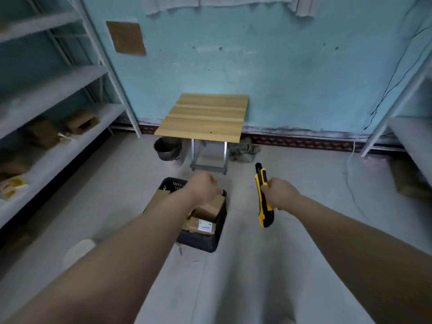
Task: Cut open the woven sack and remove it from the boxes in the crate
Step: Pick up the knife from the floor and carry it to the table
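- The right hand (279,194) grips a yellow-and-black utility knife (264,197) around its middle, held in the air to the right of the crate.
- The left hand (203,188) is curled above the black plastic crate (198,242); I cannot tell whether it holds anything.
- Brown cardboard boxes (210,208) lie uncovered in the crate, one with a white label.
- A pale creased sheet, perhaps the woven sack (233,277), lies on the floor on the crate's near side.
- A small wooden-topped table (203,118) stands beyond.

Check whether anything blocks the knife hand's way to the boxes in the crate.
Nothing visible does. The right hand holds the knife right of the crate; only the left hand hangs over the boxes.
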